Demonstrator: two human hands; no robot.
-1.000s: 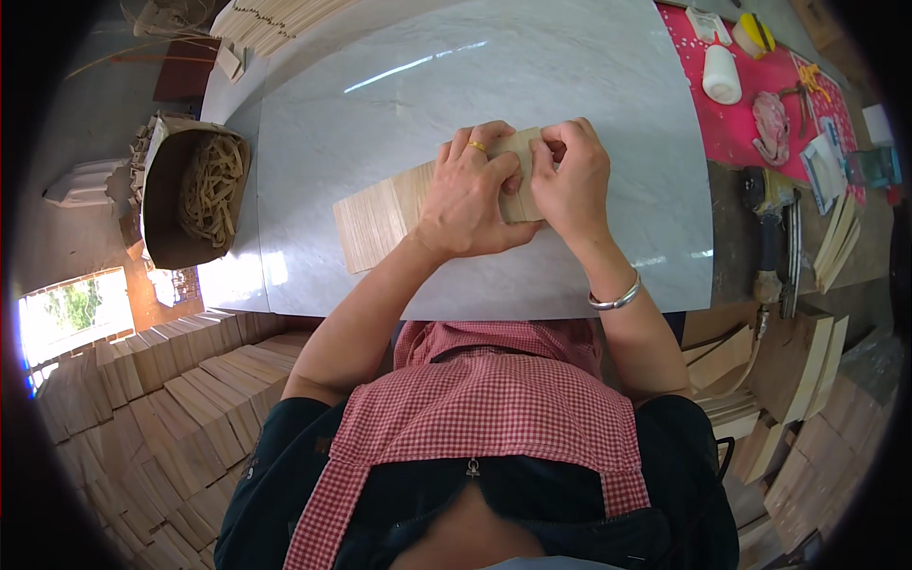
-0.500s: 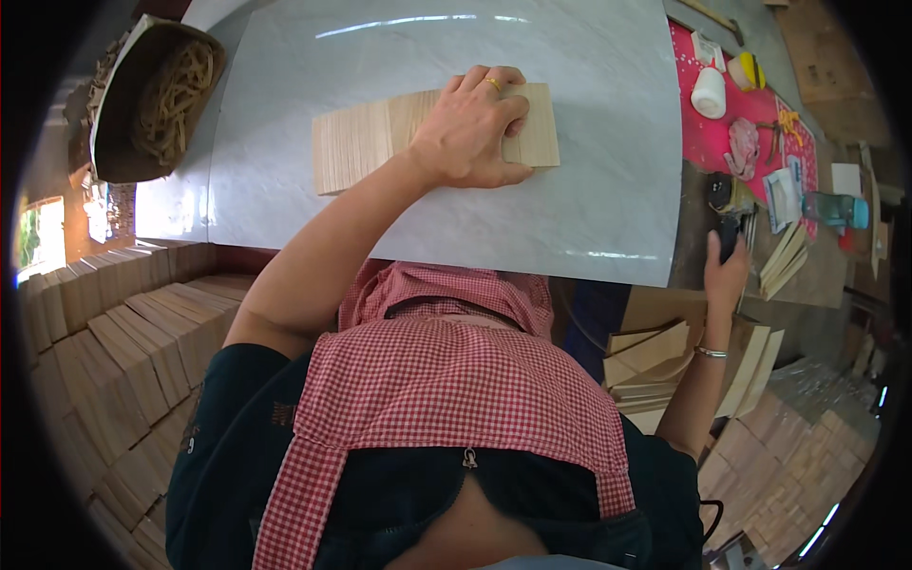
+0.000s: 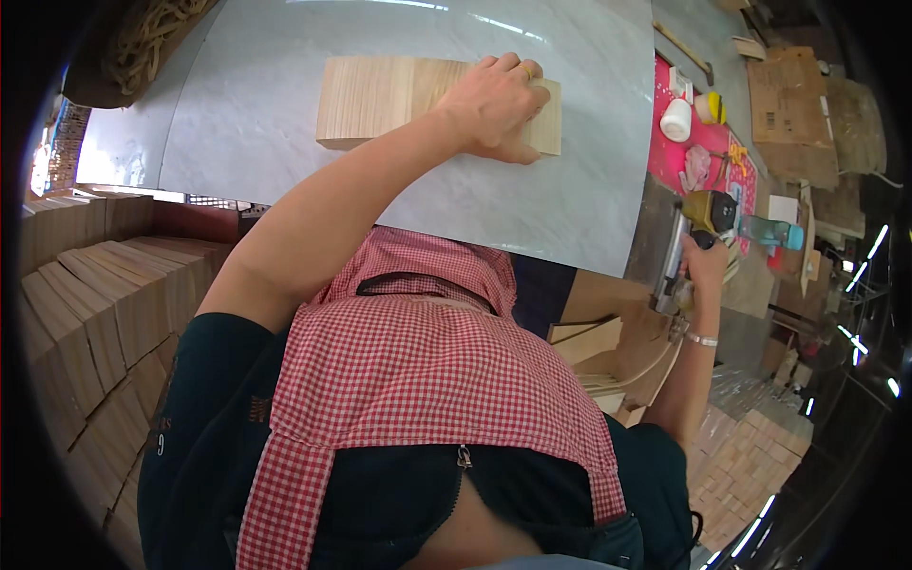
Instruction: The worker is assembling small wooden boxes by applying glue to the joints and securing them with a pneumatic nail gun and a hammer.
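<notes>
On the grey-white tabletop (image 3: 456, 204) lies a long piece of pale wood (image 3: 380, 95), with fine grain lines across its top face. My left hand (image 3: 494, 106) grips it near its right end, fingers over the far side and thumb at the near edge. Off the table's right edge, my right hand (image 3: 705, 264) is closed round the black handle of a nail gun (image 3: 711, 211). The gun has a yellow-brown and black head and a long silver magazine, and is held up off the side surface. My right fingers are partly hidden.
Stacked wood blocks (image 3: 114, 294) rise at the left. A box of tan strips (image 3: 142, 43) sits far left. On a pink cloth (image 3: 670, 161) at the right are a white bottle (image 3: 676, 121) and a yellow tape roll (image 3: 710, 107). Thin boards (image 3: 589, 342) stand below the table's right side.
My right hand has lifted the nail gun and turned it, so its silver magazine shows. My left hand stays on the wood. The whole view has shifted.
</notes>
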